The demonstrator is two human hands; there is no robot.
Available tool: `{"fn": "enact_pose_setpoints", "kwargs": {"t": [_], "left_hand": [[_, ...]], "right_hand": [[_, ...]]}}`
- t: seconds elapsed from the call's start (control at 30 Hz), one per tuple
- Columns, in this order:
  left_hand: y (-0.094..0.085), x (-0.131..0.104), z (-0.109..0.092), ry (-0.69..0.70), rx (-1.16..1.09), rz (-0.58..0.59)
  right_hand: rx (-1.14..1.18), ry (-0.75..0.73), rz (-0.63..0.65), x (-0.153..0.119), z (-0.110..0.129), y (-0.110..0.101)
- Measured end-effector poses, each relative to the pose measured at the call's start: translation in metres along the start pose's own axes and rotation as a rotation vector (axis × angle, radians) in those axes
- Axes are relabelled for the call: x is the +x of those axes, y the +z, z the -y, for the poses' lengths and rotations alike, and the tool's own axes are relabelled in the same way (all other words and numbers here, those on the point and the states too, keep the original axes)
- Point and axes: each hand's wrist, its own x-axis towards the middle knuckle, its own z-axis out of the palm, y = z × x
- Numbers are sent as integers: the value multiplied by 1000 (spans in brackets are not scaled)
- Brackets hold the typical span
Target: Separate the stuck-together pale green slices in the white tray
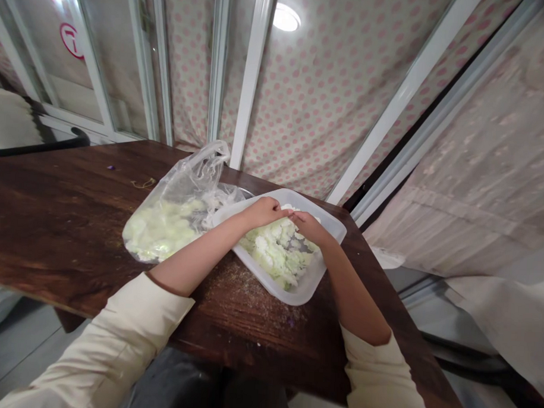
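Observation:
A white translucent tray (295,296) stands on the dark wooden table and holds many pale green and white ruffled pieces (277,252). Over the tray's far part, my left hand (268,211) and my right hand (307,225) meet at their fingertips. Both are closed in a pinch, and whatever lies between the fingers is too small to make out. Left of the tray sits a clear plastic bag (162,227) with similar pale green pieces inside; its upper end stands up, crumpled.
The brown table (66,220) carries small crumbs near the tray, a thin yellowish loop (143,183) and a tiny purple bit (111,167) at the far left. Behind it are framed glass panels with a pink-dotted curtain (311,98). A rim of something metallic shows behind the bag.

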Motion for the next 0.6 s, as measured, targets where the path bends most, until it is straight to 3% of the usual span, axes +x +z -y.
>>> {"fn": "enact_pose_setpoints", "kwargs": {"t": [0.23, 0.37, 0.47, 0.6], "left_hand": [[3, 2, 3, 103, -89, 79], [4, 5, 7, 120, -89, 50], [4, 6, 7, 89, -45, 7], [2, 5, 5, 58, -39, -31]], "right_hand": [[166, -40, -13, -2, 9, 0], [265, 43, -50, 0, 9, -1], [363, 140, -166, 2, 3, -2], [286, 281, -269, 3, -7, -4]]}}
